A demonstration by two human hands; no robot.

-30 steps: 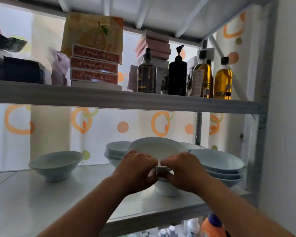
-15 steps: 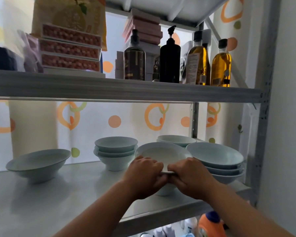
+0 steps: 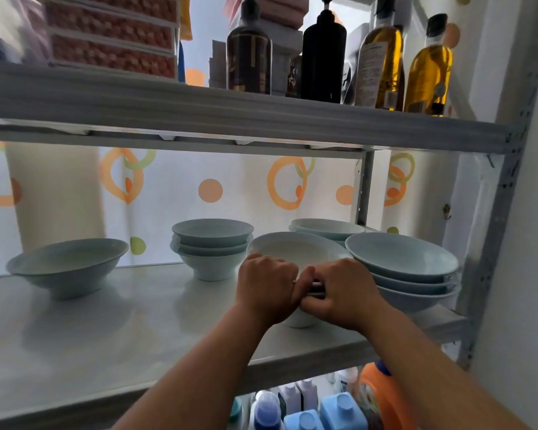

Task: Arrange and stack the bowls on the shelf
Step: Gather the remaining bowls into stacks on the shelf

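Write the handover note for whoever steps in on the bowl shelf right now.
Left hand and right hand: both grip the near rim of the white bowl, whose foot sits on the middle shelf near the front edge.
Around it: a stack of small bowls behind left, a stack of wide bowls right beside it, another stack at the back.
Done: three stacks built.
Left: the held bowl needs a stack, and the lone wide bowl at far left is unstacked. Probably put both with matching sizes.
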